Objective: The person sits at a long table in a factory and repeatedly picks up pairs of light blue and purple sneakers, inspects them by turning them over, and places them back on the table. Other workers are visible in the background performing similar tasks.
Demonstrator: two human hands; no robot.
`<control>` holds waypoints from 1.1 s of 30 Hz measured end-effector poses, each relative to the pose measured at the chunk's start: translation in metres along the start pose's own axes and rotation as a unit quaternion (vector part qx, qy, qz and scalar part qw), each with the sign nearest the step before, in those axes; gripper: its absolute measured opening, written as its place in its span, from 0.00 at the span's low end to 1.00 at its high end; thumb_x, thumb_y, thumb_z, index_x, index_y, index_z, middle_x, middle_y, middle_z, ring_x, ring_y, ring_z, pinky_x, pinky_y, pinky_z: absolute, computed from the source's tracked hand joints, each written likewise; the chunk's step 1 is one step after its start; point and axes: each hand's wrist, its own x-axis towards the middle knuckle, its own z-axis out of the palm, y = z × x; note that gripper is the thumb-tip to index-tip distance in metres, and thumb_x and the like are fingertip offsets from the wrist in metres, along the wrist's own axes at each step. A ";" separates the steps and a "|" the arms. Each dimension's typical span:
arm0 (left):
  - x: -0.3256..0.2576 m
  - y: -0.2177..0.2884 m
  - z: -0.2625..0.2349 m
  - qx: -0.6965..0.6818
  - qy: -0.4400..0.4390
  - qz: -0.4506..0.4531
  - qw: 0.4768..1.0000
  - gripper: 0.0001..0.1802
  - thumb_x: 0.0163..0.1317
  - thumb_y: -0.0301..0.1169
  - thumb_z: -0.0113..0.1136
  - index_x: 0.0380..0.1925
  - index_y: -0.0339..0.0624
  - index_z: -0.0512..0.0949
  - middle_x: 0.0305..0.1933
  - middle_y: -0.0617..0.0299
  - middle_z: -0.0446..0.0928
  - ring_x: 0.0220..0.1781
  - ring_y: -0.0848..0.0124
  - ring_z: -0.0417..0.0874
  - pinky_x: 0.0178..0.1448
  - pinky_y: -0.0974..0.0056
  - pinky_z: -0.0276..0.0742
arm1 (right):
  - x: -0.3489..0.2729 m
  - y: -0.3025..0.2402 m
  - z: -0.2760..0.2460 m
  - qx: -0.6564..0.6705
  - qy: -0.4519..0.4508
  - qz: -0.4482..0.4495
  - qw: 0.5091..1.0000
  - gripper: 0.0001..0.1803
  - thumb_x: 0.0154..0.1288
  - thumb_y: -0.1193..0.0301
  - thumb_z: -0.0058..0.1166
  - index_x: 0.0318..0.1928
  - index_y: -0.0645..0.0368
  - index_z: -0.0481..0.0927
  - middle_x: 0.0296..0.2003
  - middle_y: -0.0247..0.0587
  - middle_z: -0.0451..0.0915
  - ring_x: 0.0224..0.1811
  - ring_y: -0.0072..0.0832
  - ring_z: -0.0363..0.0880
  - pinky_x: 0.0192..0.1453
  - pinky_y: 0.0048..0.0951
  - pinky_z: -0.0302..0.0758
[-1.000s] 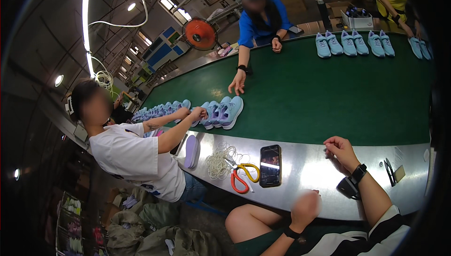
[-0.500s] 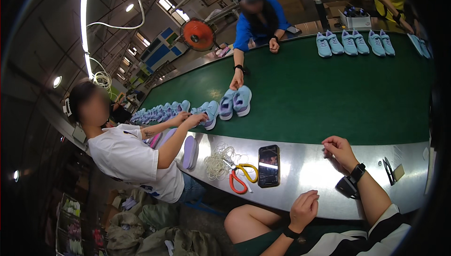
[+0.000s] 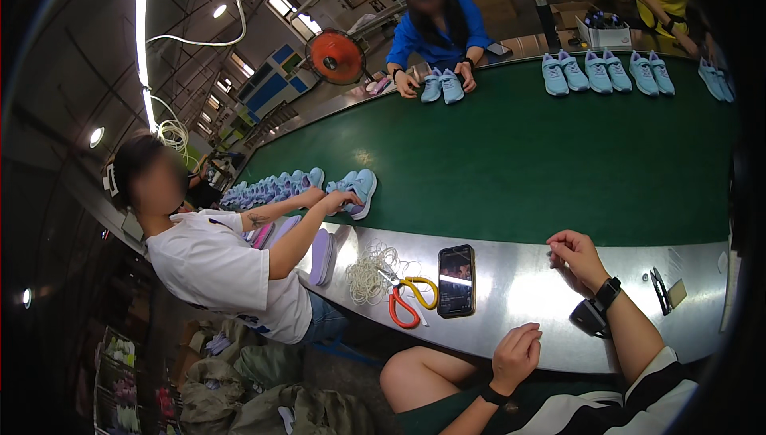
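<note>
My left hand [image 3: 516, 359] hovers by the near edge of the metal ledge [image 3: 511, 295], its bent fingers together and nothing visible in them. My right hand [image 3: 581, 261] is raised over the ledge beside the green belt, fingers curled inward, also with nothing visible in its grasp. Under my right wrist lies a dark, rounded object [image 3: 590, 318], partly hidden. To the left of my hands are a phone [image 3: 456, 281] with a lit screen, scissors [image 3: 407, 301] with one red and one yellow handle, and a tangle of pale elastic cords [image 3: 372, 275].
Across the green belt [image 3: 511, 164], a person in blue has hands beside a pair of light blue sneakers [image 3: 442, 86]. At left, a person in white handles another sneaker pair [image 3: 355, 193]. More sneakers [image 3: 598, 74] stand far right. Small black snips [image 3: 661, 291] lie right.
The person in blue has drawn a pair of sneakers across the belt to the far edge. The far-right sneakers have shifted slightly right. My hands stay put.
</note>
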 end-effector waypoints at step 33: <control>0.004 0.027 0.006 0.037 0.013 0.022 0.999 0.09 0.55 0.17 0.54 0.28 0.39 0.82 0.35 0.51 0.83 0.38 0.52 0.83 0.46 0.55 0.80 | 0.014 0.029 -0.025 -0.125 -0.020 -0.075 0.989 0.12 0.70 0.64 0.54 0.45 0.58 0.82 0.31 0.29 0.81 0.33 0.15 0.77 0.32 0.20 0.73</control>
